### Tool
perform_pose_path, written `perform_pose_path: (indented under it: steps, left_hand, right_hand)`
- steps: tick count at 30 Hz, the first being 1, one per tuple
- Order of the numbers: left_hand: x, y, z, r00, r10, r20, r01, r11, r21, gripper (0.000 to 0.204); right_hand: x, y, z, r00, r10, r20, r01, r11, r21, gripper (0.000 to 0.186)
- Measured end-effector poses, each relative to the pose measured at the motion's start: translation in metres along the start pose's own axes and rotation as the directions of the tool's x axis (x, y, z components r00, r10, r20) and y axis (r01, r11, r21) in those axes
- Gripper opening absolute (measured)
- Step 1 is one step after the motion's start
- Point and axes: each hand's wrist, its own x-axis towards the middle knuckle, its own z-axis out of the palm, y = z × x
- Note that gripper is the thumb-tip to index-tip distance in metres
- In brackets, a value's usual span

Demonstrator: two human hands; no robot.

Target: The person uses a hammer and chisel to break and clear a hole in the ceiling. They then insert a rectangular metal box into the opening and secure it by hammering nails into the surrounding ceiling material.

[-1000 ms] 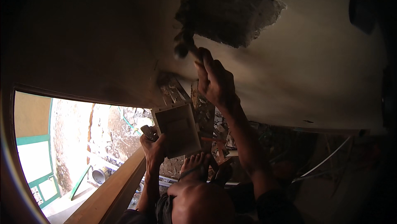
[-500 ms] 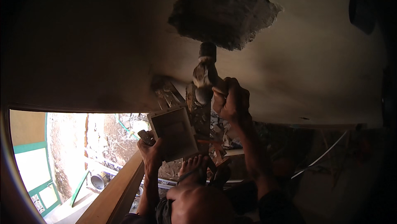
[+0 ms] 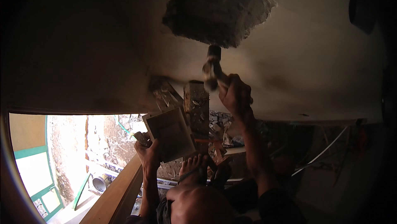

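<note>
My right hand (image 3: 234,95) is closed around the handle of a hammer (image 3: 212,68), whose dark head is just below a rough, jagged recess (image 3: 217,10) broken into the plastered wall. My left hand (image 3: 147,151) is closed on a pale square box (image 3: 169,135) with an open face, at its left side, along with a short chisel-like piece (image 3: 142,139) that is too dark to identify surely. My bare foot (image 3: 192,166) shows just below the box.
Dusty boards (image 3: 196,99) lean below the recess, with rubble (image 3: 217,122) beside them. A light wooden beam (image 3: 115,189) runs at lower left. Beyond a bright opening are a green-framed panel (image 3: 29,124) and a bucket (image 3: 100,182). A white pipe (image 3: 320,151) crosses the dim lower right.
My right hand and hammer moved down and rightward from the recess's left corner, then rose slightly. My left hand and the box shifted slightly left; the view of the wall also shifted.
</note>
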Motion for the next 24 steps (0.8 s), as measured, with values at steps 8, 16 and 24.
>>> perform_pose_path:
  steps: [8, 16, 24]
  left_hand:
    - [0.001, -0.009, -0.007, 0.999, 0.036, -0.002, -0.035, 0.999, 0.022, 0.011]
    - [0.000, -0.006, -0.005, 0.999, 0.041, 0.003, -0.041, 0.999, 0.012, 0.009]
    - [0.001, -0.007, -0.006, 0.999, 0.027, 0.031, -0.028, 0.998, 0.053, 0.010]
  right_hand:
    - [-0.003, -0.012, -0.010, 0.999, -0.032, 0.028, 0.029, 0.996, 0.088, 0.019]
    - [0.010, -0.013, -0.006, 0.978, 0.196, 0.071, -0.203, 0.974, 0.101, 0.022]
    - [0.021, 0.000, 0.012, 0.954, 0.300, 0.028, -0.299, 0.954, -0.021, 0.020]
